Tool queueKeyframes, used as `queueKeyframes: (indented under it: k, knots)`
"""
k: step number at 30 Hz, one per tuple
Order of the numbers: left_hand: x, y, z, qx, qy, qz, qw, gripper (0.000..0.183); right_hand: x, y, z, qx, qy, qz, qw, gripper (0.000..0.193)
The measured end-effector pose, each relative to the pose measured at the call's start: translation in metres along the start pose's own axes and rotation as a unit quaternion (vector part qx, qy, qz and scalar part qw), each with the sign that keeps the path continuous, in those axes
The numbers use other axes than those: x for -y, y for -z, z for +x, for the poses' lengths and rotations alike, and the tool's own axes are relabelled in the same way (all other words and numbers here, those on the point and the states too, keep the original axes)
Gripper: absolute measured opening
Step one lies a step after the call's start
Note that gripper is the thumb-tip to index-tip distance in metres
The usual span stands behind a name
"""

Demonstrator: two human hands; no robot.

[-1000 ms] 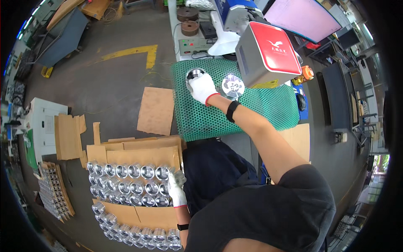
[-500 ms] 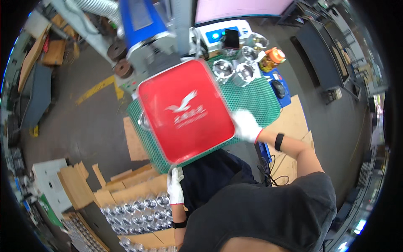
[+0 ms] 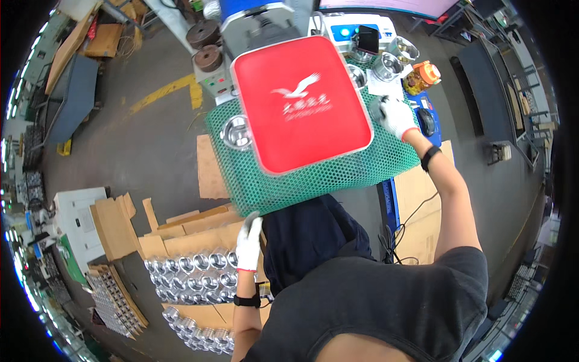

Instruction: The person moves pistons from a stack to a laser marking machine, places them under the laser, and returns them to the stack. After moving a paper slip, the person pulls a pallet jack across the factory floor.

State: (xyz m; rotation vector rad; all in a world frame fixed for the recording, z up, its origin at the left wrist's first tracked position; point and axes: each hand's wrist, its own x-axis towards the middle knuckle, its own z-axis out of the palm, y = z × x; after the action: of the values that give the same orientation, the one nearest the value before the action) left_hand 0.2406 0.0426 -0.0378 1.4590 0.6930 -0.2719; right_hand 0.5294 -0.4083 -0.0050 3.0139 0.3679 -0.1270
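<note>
My right hand (image 3: 398,118), in a white glove, is closed on a shiny metal cup-shaped part (image 3: 376,108), mostly hidden by the fingers, right of a red square panel (image 3: 307,136) with a white bird emblem. My left hand (image 3: 248,242), also gloved, is at the near left corner of the green mesh mat (image 3: 289,192); its fingers are stretched out, and I see nothing in them. Another round metal part (image 3: 236,133) sits on the mat by the panel's left edge. More metal parts (image 3: 388,66) stand behind my right hand.
A blue and grey machine (image 3: 259,24) rises behind the panel. A phone (image 3: 367,39), an orange-lidded bottle (image 3: 422,77) and a black mouse (image 3: 426,122) are at the right. Rows of metal parts (image 3: 202,262) lie with cardboard by my left arm.
My right hand has left the red panel's right edge and moved up and right to a metal part. My left hand stays by the mat's corner. The whole view has shifted.
</note>
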Motion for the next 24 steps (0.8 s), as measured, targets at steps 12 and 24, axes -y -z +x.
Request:
queueKeyframes:
  k: [12,24]
  knots:
    - [0.044,0.039,-0.049,0.044,0.06,-0.234,0.969,0.046,0.242,0.081,-0.171,0.212,0.207,0.371,0.88,0.034]
    - [-0.097,0.026,-0.095,0.071,-0.111,-0.46,0.878,0.045,0.283,0.149,-0.128,0.252,0.258,0.563,0.744,0.075]
